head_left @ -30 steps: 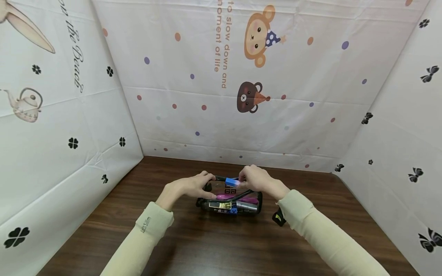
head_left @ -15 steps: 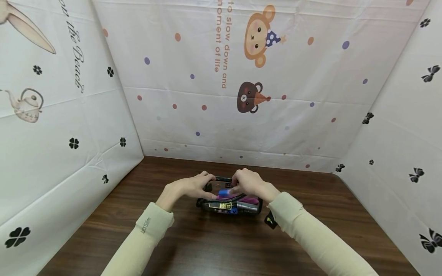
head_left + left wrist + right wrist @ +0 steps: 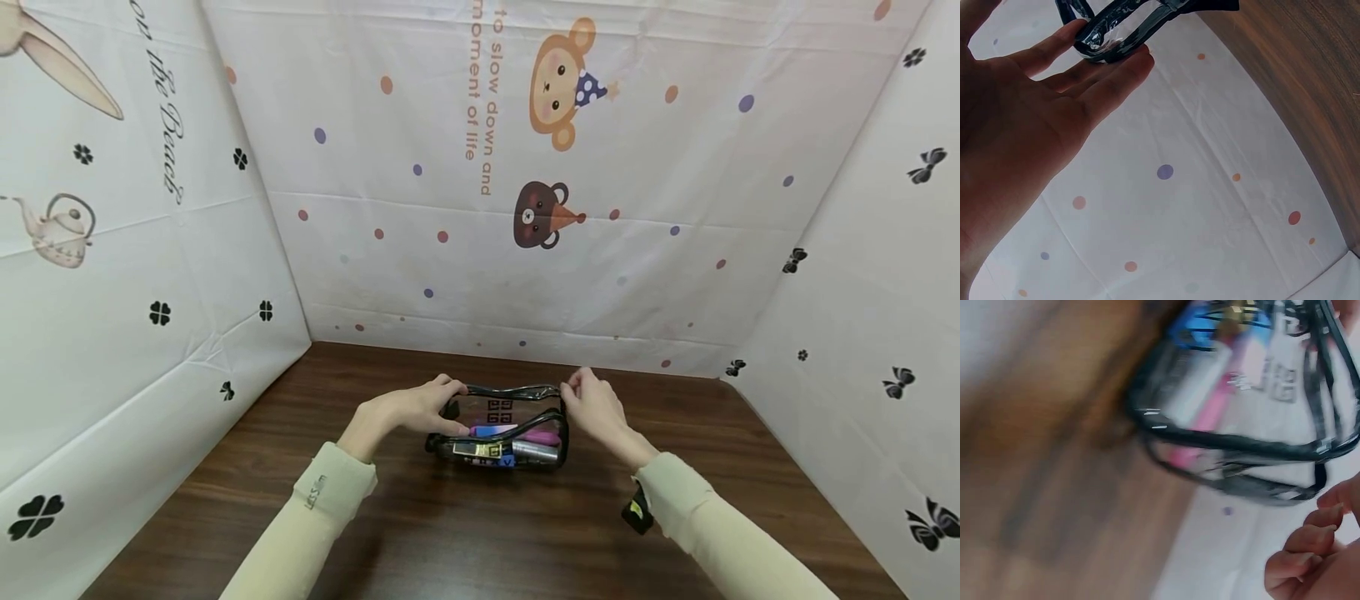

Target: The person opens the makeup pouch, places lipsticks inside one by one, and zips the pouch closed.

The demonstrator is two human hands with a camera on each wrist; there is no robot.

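A clear pouch with black edging [image 3: 566, 440] stands on the table with its top gaping. Inside lie a blue-to-pink slender item [image 3: 495, 431], a magenta item [image 3: 542, 437], a silver cylinder [image 3: 534, 452] and a gold-labelled item [image 3: 477, 450]. My left hand [image 3: 408, 407] grips the pouch's left end, fingers at the far rim and thumb towards the near rim. By the upper right corner is my right hand [image 3: 597, 406]; in the right wrist view its fingers [image 3: 1300, 565] are loosely bent, with nothing visible between them. That view is blurred.
The dark wooden table [image 3: 480, 533] extends in front of the pouch. Printed white sheets [image 3: 420, 208] enclose it at the back and both sides. A small black device [image 3: 637, 510] hangs at my right wrist.
My right hand lowered the blue-to-pink item into the pouch, let it go, and moved right to the pouch's upper right corner. My left hand has stayed put.
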